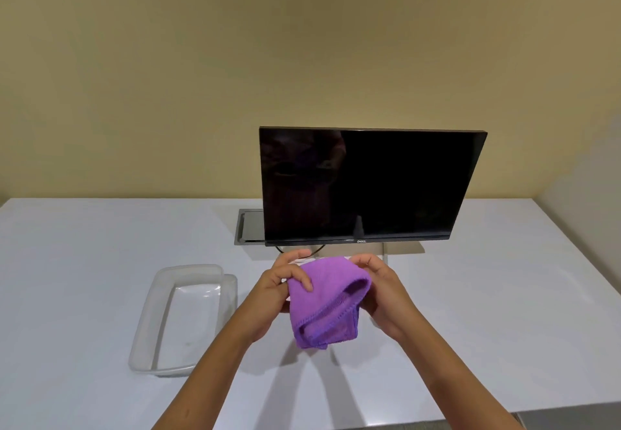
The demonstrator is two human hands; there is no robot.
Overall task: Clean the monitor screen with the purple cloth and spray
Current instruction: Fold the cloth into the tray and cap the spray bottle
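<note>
A purple cloth (322,302) hangs folded between both hands above the white table, just in front of the monitor. My left hand (279,286) pinches its left upper edge, and my right hand (379,288) grips its right side. The monitor (366,184) stands upright behind them, its black screen off and facing me. A small white thing shows behind the cloth's top edge, mostly hidden; I cannot tell what it is. No spray bottle is clearly in sight.
A clear plastic tray (148,328) lies on the white table (504,295) to the left of my arms. A grey cable box (247,226) sits behind the monitor's left side. The table's front edge runs at lower right.
</note>
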